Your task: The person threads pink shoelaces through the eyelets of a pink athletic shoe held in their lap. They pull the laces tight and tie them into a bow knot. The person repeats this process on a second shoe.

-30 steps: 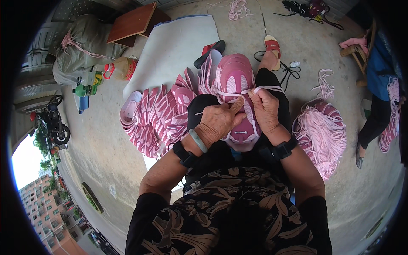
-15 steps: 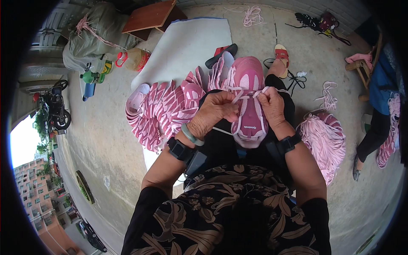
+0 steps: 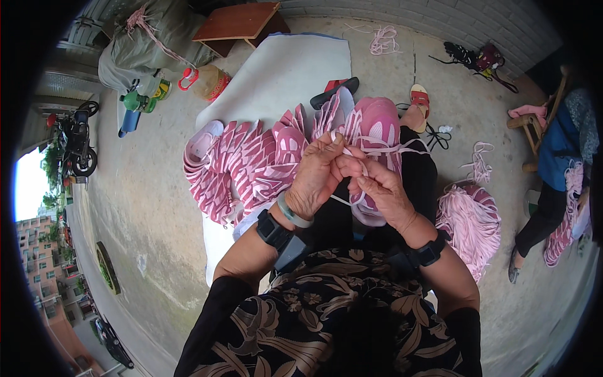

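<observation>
Both left hand (image 3: pixel 319 173) and right hand (image 3: pixel 386 191), nearly closed, pinch the lace (image 3: pixel 384 151) above the shoe (image 3: pixel 377 129), which lies on the lap (image 3: pixel 419 182), toe (image 3: pixel 374 108) and long axis pointing away from the person.

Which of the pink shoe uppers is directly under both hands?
The single pink mesh shoe upper beneath the left hand and right hand, toe pointing forward. The pink-and-white uppers to its left lie overlapped in a curved row.

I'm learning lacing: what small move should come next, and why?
Perhaps draw the flat pale-pink lace snug: the left hand and right hand seem to pinch it above the pink mesh shoe, while a loose strand trails past its right side.
</observation>
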The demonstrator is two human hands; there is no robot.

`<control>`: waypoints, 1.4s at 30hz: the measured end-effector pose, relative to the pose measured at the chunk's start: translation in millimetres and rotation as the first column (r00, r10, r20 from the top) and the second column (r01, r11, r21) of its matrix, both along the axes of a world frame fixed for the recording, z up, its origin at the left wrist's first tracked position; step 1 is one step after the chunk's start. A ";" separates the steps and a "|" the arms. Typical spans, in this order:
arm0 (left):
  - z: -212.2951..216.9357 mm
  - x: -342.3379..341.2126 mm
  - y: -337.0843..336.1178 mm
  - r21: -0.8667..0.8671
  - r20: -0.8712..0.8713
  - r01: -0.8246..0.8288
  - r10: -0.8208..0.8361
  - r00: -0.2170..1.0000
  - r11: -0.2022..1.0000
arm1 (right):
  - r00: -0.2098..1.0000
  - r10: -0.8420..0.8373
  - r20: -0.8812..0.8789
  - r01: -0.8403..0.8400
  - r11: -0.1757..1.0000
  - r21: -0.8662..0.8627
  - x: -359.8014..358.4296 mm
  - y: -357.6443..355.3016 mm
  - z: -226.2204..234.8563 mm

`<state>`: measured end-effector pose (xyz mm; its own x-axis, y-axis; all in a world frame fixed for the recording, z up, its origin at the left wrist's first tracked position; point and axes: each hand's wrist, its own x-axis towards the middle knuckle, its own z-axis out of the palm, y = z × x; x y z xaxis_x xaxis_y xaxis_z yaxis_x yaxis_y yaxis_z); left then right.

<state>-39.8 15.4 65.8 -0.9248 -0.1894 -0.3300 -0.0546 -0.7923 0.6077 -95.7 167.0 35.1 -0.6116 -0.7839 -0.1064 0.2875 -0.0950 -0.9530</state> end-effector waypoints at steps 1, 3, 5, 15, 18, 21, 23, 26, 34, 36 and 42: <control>-1.9 0.4 -0.7 -0.025 0.021 -0.045 0.045 0.999 0.999 | 0.989 0.042 0.140 -0.053 0.996 0.076 0.4 3.2 -0.4; -6.6 1.8 -3.1 -0.095 0.037 -0.100 0.104 0.994 0.990 | 0.997 0.071 -0.012 -0.069 0.987 0.147 1.0 10.4 -1.8; -11.9 5.0 -7.2 -0.188 0.033 -0.127 0.136 0.990 0.974 | 0.992 0.082 -0.101 -0.057 0.972 0.229 2.6 15.6 -3.2; -34.4 23.0 9.6 0.038 0.141 0.447 -0.447 0.883 0.894 | 0.979 0.147 0.144 -0.180 0.950 0.255 -9.5 31.0 7.5; -37.2 17.7 19.1 -0.075 0.192 0.420 -0.400 0.896 0.905 | 0.972 0.172 0.162 -0.212 0.936 0.280 -13.9 31.1 4.4; -38.3 14.1 20.9 -0.199 0.189 0.391 -0.357 0.915 0.899 | 0.986 0.140 0.088 -0.160 0.939 0.305 -13.2 29.8 -2.9; -39.3 13.2 21.1 -0.291 0.165 0.384 -0.350 0.922 0.876 | 0.994 0.109 -0.015 -0.099 0.943 0.318 -12.5 29.2 -7.4; -42.2 10.8 19.6 -0.208 0.204 0.349 -0.309 0.929 0.914 | 0.920 0.068 -0.385 0.079 0.933 0.352 -14.4 25.0 -11.7; -54.5 -3.4 15.4 -0.551 0.284 0.102 0.071 0.956 0.828 | 0.203 0.358 -0.912 0.218 0.891 0.398 -46.6 14.1 -4.9; -56.9 -5.5 18.0 -0.497 0.261 0.094 0.046 0.964 0.863 | 0.149 0.373 -0.916 0.221 0.890 0.398 -55.5 12.6 -3.8; -60.3 -11.5 17.6 -0.427 0.222 0.031 0.072 0.972 0.904 | 0.166 0.404 -0.900 0.278 0.856 0.436 -73.3 16.2 -9.2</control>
<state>-51.3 33.0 5.5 -0.8285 -0.3772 -0.4139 -0.2182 -0.4633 0.8589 -169.0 183.2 25.9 -0.4206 -0.8837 0.2053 -0.8802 0.3427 -0.3284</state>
